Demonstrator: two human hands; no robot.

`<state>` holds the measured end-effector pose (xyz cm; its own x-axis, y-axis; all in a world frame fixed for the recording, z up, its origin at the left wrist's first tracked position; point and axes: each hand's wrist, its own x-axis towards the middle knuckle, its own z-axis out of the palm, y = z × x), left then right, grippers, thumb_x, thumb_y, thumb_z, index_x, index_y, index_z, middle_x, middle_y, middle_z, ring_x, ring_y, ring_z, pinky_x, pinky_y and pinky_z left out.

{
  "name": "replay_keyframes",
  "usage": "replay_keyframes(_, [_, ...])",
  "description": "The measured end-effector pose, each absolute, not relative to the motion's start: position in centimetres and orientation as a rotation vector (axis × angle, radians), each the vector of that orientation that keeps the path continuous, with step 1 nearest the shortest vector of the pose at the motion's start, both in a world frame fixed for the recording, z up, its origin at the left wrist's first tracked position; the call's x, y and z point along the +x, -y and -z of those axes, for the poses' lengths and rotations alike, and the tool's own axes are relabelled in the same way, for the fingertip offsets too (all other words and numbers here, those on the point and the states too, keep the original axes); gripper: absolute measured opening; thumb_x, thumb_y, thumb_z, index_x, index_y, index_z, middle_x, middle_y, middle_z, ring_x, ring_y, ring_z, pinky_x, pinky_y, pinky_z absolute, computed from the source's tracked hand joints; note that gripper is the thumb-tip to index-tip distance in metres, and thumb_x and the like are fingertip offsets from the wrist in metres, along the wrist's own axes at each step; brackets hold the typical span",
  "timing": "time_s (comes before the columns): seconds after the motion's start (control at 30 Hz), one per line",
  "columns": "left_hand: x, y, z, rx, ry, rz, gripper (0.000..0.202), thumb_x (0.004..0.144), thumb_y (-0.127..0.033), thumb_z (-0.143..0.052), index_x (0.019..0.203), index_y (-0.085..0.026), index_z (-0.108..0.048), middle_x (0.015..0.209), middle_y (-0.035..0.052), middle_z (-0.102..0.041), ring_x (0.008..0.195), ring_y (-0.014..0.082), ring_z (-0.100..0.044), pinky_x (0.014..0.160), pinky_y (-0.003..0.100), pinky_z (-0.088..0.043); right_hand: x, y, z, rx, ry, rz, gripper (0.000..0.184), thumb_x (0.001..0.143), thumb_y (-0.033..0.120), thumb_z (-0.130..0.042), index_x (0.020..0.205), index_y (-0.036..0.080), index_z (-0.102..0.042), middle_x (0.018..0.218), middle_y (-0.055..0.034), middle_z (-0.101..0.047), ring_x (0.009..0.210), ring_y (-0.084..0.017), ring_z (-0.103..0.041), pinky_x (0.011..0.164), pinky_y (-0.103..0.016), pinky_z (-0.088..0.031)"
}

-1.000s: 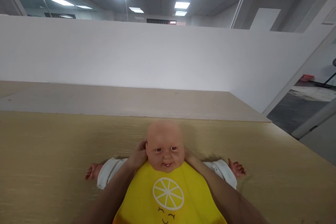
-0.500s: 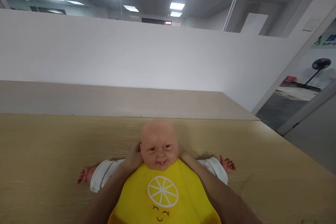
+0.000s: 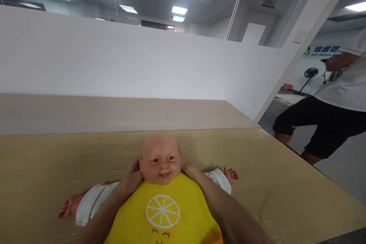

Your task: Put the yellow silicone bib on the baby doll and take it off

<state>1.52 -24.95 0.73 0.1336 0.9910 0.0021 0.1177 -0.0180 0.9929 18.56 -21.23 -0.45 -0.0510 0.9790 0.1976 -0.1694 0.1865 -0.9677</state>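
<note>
we have a baby doll [image 3: 160, 160] lying on its back towards the near side of the bench [image 3: 57, 152], roughly midway along it, with its head towards the far edge and its arms spread to either side. a yellow bib [image 3: 128, 213] printed with a lemon slice [image 3: 162, 211] covers its chest and runs out of view at the bottom of the frame.

we judge the doll fairly light and not fragile. its vinyl head looks firm but smooth enough to slip from a loose hold, and the body under the bib may be softer. the head and neck or the shoulders look like safer places to take hold than the small hands [image 3: 67, 206].

our left hand [image 3: 131, 178] sits against the side of the doll's head, its fingers [image 3: 134, 171] curled closed around it near the ear. our right hand [image 3: 190, 170] rests at the other side of the neck, touching the doll just above the bib; its fingers are hidden behind the head, so we cannot tell how far open they are.

beyond the right edge of the bench, well apart from us, a co-worker [image 3: 334, 99] in a white t-shirt and black shorts is on the floor, with a floor fan [image 3: 311, 73] further off.
</note>
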Motion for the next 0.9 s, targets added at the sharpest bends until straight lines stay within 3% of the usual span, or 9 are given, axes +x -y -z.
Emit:
replay_keyframes(0.13, [1.2, 24.7, -0.2, 1.242, -1.115, -1.069, 0.042, 0.055, -0.036, -0.062, 0.09, -0.013, -0.069, 0.076, 0.0063, -0.072, 0.084, 0.0263, -0.066, 0.072, 0.033, -0.053, 18.5, 20.9, 1.0, -0.924, 1.081, -1.265, 0.013, 0.063, 0.03, -0.06, 0.061, 0.018, -0.062, 0.059, 0.0034, -0.062, 0.06, -0.011, -0.051, 0.06, -0.023, -0.042])
replay_keyframes(0.27, [1.0, 24.9, -0.2, 1.147, -1.085, -1.138, 0.053, 0.055, -0.033, -0.065, 0.104, -0.011, -0.065, 0.082, 0.0069, -0.073, 0.086, 0.0251, -0.066, 0.075, 0.033, -0.053, 18.6, 20.7, 1.5, -0.943, 0.886, -1.352, 0.016, 0.061, 0.032, -0.061, 0.066, 0.017, -0.064, 0.063, 0.002, -0.064, 0.062, -0.011, -0.053, 0.06, -0.022, -0.04])
replay_keyframes(0.47, [1.0, 25.0, -0.4, 1.259, -1.183, -1.219, 0.047, 0.059, -0.037, -0.061, 0.099, -0.011, -0.066, 0.1, 0.011, -0.07, 0.095, 0.0265, -0.064, 0.084, 0.034, -0.05, 19.4, 20.7, 2.3, -1.004, 0.937, -1.195, 0.022, 0.063, 0.039, -0.06, 0.067, 0.018, -0.061, 0.062, 0.0023, -0.058, 0.061, -0.012, -0.05, 0.061, -0.024, -0.039])
replay_keyframes(0.67, [0.8, 24.9, -0.5, 1.435, -1.283, -1.136, 0.046, 0.061, -0.034, -0.052, 0.098, -0.013, -0.068, 0.099, 0.0078, -0.071, 0.097, 0.0261, -0.063, 0.088, 0.035, -0.048, 19.7, 21.0, 2.0, -1.137, 1.104, -0.914, 0.026, 0.069, 0.04, -0.053, 0.056, 0.017, -0.053, 0.054, 0.0034, -0.05, 0.056, -0.011, -0.043, 0.054, -0.023, -0.033])
replay_keyframes(0.9, [0.3, 24.6, 0.0, 1.554, -1.368, -1.003, 0.042, 0.062, -0.032, -0.047, 0.094, -0.018, -0.069, 0.094, 0.0027, -0.072, 0.096, 0.0264, -0.064, 0.084, 0.032, -0.049, 20.0, 20.8, 2.3, -1.277, 1.255, -0.781, 0.031, 0.074, 0.039, -0.048, 0.061, 0.014, -0.062, 0.062, -0.0015, -0.061, 0.061, -0.014, -0.051, 0.056, -0.024, -0.036])
